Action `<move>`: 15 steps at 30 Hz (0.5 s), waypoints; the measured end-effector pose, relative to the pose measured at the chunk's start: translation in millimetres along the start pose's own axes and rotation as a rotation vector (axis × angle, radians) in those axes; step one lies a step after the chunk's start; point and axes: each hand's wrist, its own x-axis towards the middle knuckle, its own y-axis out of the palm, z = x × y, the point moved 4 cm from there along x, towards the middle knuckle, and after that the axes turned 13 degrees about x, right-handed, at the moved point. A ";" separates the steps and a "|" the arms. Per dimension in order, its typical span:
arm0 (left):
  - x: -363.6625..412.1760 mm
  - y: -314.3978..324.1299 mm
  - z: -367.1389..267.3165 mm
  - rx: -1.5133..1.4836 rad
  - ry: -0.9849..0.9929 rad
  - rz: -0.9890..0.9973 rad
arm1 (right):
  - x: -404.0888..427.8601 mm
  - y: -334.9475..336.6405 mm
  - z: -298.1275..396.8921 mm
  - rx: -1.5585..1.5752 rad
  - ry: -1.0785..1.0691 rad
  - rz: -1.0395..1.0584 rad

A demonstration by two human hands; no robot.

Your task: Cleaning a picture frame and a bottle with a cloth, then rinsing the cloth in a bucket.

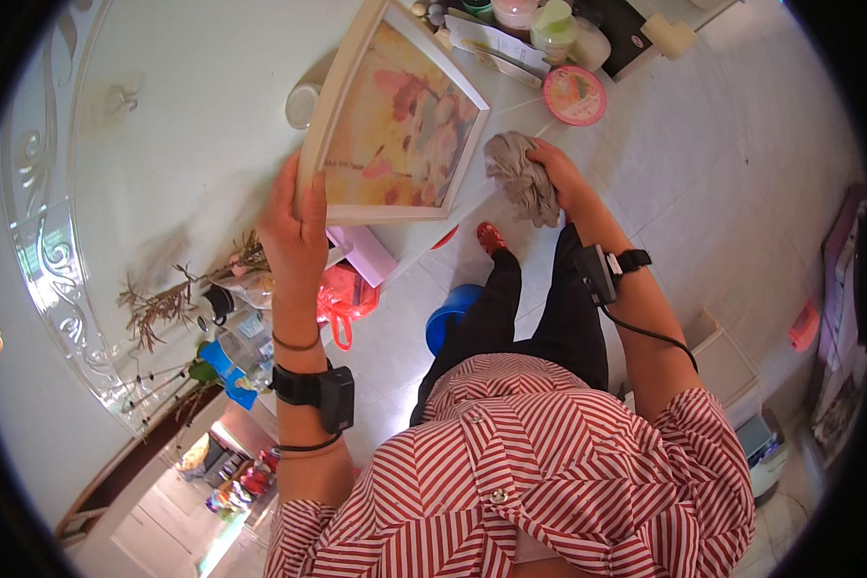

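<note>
With my left hand (pixel 294 224) I grip the near left corner of a framed picture (pixel 402 130). Its pale frame is tilted up, and the print behind the pane shows pink flowers on a yellow ground. My right hand (pixel 560 173) holds a crumpled grey-beige cloth (pixel 522 177), apart from the frame and to its right. Behind the frame's left side, a whitish cylindrical container (pixel 303 105) is partly hidden. The cloth hides most of the right fingers.
Several jars (pixel 553 30) and a round pink lid (pixel 575 95) stand at the far end. Dried plant stems (pixel 160 309), a red plastic bag (pixel 347 296) and a lilac box (pixel 362 254) lie by my left forearm. A blue bucket (pixel 454 311) is on the floor.
</note>
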 end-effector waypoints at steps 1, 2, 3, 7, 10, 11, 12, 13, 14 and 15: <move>4.5 -1.0 -3.9 -0.008 0.046 0.000 | 9.2 1.8 2.7 -0.014 0.010 0.005; 7.7 -0.3 -3.5 -0.009 0.016 0.021 | 18.7 3.6 7.3 -0.067 -0.027 -0.008; 10.5 -1.8 -2.4 -0.004 -0.002 0.011 | 30.2 5.6 10.1 -0.119 -0.061 -0.015; 19.2 -1.7 -5.9 0.010 0.046 -0.004 | 70.0 2.9 15.4 -0.256 -0.154 -0.073; 22.5 -1.8 -8.0 -0.017 0.064 -0.006 | 85.1 0.7 8.5 -0.252 -0.166 -0.043; 23.2 -1.1 -9.2 -0.027 0.070 0.003 | 88.6 -1.3 3.3 -0.298 -0.129 -0.037; 24.4 -1.7 -11.1 -0.025 0.058 0.000 | 91.5 -2.8 -2.4 -0.342 -0.094 -0.031; 25.6 -1.8 -14.2 -0.030 0.062 0.002 | 93.0 -4.2 -9.7 -0.349 -0.086 -0.027; 26.5 -1.5 -15.5 -0.035 0.066 0.005 | 93.0 -4.4 -20.1 -0.381 -0.067 0.008; 25.3 -3.9 -11.9 -0.026 0.049 -0.003 | 91.7 2.0 -31.9 -0.415 -0.040 0.053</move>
